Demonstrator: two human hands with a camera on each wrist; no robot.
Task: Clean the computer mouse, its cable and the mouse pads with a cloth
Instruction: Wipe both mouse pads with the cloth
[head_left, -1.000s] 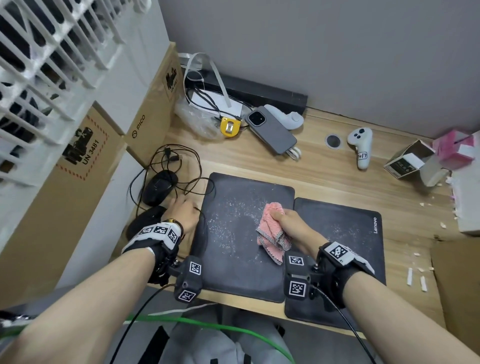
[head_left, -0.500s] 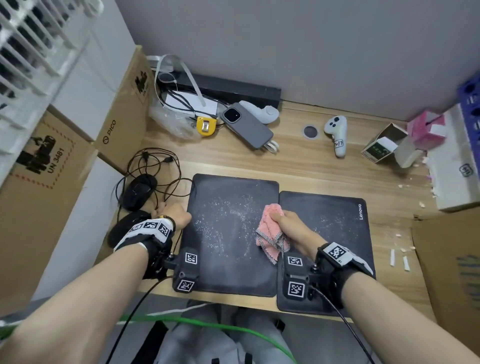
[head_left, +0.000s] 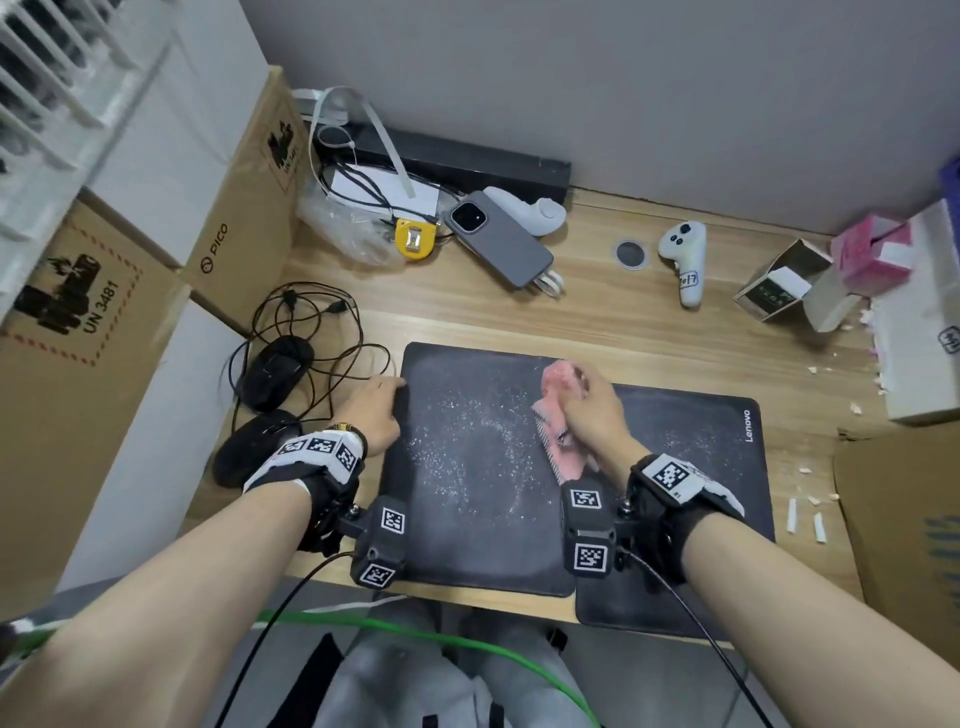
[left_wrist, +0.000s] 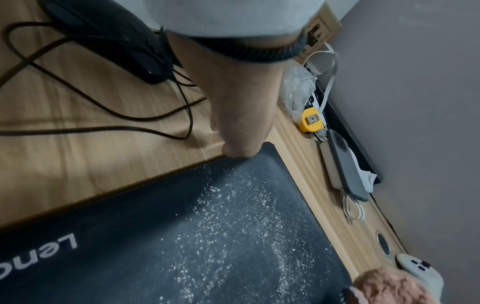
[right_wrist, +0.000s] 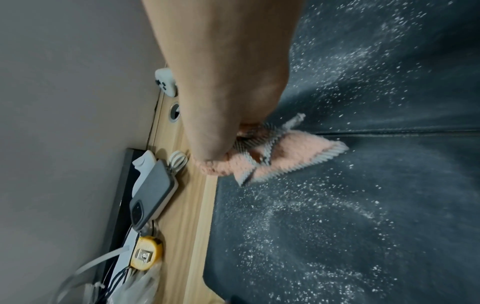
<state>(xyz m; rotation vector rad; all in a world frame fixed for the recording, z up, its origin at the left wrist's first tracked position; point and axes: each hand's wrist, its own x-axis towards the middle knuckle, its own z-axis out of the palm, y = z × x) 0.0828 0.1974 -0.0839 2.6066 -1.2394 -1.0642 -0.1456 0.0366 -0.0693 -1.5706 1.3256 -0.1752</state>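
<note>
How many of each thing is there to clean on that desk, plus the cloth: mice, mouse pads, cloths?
Black computer mice: 2 (far one, near one)
Dark mouse pads: 2 (left pad, Lenovo pad)
Pink cloth: 1
Total: 5

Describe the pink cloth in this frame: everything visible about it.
The pink cloth is a small fluffy, towel-like piece with a grey-and-white stitched edge, bunched and folded rather than spread flat. The right hand grips it from above, fingers curled over it. It lies at the far right part of the left mouse pad, next to the seam with the right mouse pad. White powdery specks lie on the pad beside it.
</note>
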